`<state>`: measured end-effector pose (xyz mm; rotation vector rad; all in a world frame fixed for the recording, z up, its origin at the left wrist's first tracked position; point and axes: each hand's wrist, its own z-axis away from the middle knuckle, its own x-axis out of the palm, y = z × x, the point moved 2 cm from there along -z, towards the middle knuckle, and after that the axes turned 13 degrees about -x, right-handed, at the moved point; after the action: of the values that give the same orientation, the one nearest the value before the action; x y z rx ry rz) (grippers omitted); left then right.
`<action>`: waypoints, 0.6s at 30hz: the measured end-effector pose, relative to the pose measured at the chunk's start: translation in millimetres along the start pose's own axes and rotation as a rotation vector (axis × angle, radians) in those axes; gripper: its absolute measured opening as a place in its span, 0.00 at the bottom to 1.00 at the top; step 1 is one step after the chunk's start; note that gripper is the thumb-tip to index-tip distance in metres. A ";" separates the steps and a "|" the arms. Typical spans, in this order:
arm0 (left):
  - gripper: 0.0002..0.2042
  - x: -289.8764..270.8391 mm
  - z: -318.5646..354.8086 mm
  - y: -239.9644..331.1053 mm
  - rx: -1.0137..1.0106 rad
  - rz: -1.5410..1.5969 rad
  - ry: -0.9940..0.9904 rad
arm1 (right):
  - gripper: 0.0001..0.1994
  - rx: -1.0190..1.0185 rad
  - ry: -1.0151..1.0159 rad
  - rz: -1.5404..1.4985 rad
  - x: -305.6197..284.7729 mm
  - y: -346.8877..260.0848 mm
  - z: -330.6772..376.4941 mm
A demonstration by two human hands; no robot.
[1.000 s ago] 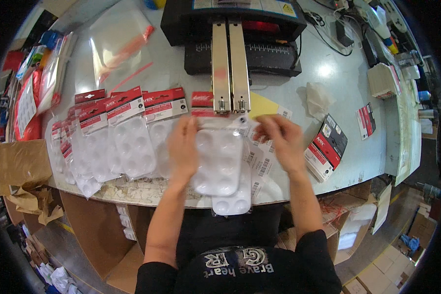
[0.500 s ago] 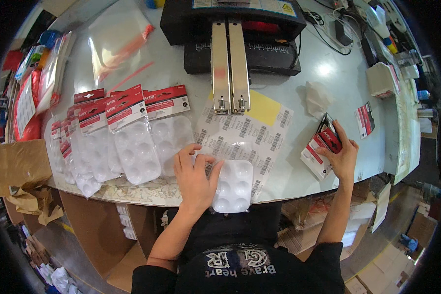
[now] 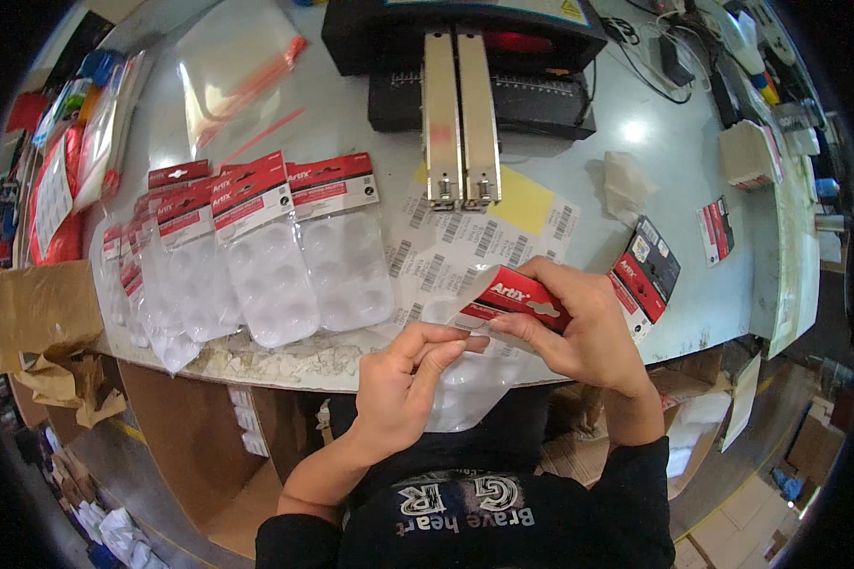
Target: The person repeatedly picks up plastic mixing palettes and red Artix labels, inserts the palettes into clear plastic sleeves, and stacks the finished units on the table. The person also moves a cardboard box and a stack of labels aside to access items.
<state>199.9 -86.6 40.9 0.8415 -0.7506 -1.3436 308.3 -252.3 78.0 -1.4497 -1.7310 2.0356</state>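
Head view: a folded red header card [image 3: 514, 296] is pinched in the right hand [image 3: 588, 332] just over the near edge of the table [image 3: 693, 180], above a sheet of barcode labels [image 3: 465, 242]. The left hand [image 3: 403, 384] is brought up against it – fingertips are pressed to the card's lower edge, where the top of a clear plastic palette tray [image 3: 474, 389] meets it. That tray is hung out past the near edge, half hidden behind the hands, so both hands are closed on the card-and-tray pair.

Toward the near left corner, a fanned row of finished packs [image 3: 256, 247] – clear trays with red cards on top – is laid out overlapping. A small stack of spare red cards [image 3: 647, 273] is seen near the right hand. At the far edge a black machine [image 3: 465, 57] with two metal bars is parked, with a yellow sheet [image 3: 527, 199] just in front of it.
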 end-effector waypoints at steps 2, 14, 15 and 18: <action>0.06 -1.8 0.5 1.3 -0.016 -0.045 0.018 | 0.15 -0.056 -0.021 -0.026 3.7 -1.0 -4.3; 0.06 -2.5 -1.9 -3.8 0.217 -0.260 0.180 | 0.17 -0.012 -0.009 -0.080 -0.2 14.1 3.2; 0.07 -4.1 -3.2 -4.8 0.234 -0.228 0.263 | 0.19 0.004 0.080 -0.097 0.4 17.4 5.5; 0.08 -8.1 -9.6 -10.8 0.214 -0.033 0.365 | 0.13 0.320 0.087 -0.461 5.4 30.8 19.4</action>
<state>201.9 -78.1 26.9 1.2347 -0.5995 -1.1069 306.4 -273.5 48.0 -0.9248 -1.4500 1.8570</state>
